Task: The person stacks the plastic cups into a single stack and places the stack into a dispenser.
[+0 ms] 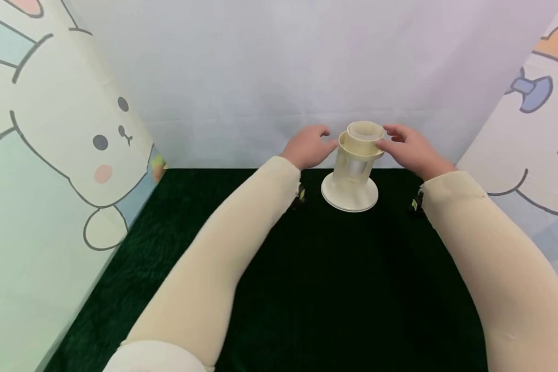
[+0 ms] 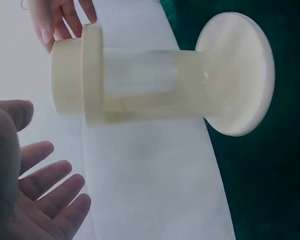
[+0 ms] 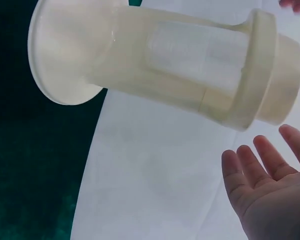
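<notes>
A cream plastic stand (image 1: pixel 345 168) rises upright at the back of the table, with a wide round base (image 1: pixel 350 196), cut-out sides and a thick rim. Set into its top is a shorter open cylinder (image 1: pixel 362 147) of the same cream colour, which sticks up above the rim. My left hand (image 1: pixel 309 146) is to the left of the rim; in the left wrist view its spread fingers (image 2: pixel 52 185) hold nothing. On the other side, my right hand (image 1: pixel 409 150) has its fingertips close to the rim, and in the right wrist view the fingers (image 3: pixel 262 160) are extended and apart.
Dark green cloth (image 1: pixel 353 289) covers the table. A white curtain (image 1: pixel 242 77) hangs right behind the stand. Panels with cartoon rabbits (image 1: pixel 65 129) flank the table on the left and right.
</notes>
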The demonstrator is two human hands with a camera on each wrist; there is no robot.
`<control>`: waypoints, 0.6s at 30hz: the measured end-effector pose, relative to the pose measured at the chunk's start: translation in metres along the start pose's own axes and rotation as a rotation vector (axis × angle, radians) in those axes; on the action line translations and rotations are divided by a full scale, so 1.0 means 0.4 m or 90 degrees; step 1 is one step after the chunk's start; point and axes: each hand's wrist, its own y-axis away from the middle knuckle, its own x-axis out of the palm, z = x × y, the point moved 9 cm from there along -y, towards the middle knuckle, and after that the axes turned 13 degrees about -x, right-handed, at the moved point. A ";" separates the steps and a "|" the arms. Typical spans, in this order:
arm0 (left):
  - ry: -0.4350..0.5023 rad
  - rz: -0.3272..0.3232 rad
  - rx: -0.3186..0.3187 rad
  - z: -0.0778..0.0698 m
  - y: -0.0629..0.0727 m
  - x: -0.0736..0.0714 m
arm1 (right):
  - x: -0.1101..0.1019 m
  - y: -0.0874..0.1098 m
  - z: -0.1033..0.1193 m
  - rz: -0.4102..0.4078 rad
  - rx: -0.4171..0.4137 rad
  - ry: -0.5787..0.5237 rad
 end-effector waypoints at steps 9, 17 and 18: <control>-0.206 -0.059 0.032 0.218 0.099 0.018 | -0.009 0.038 0.021 0.023 -0.084 0.191; -0.308 -0.088 0.011 0.400 0.202 0.036 | 0.021 0.121 -0.009 0.003 -0.105 0.323; -0.307 -0.086 0.009 0.419 0.215 0.036 | 0.026 0.131 -0.011 0.002 -0.104 0.335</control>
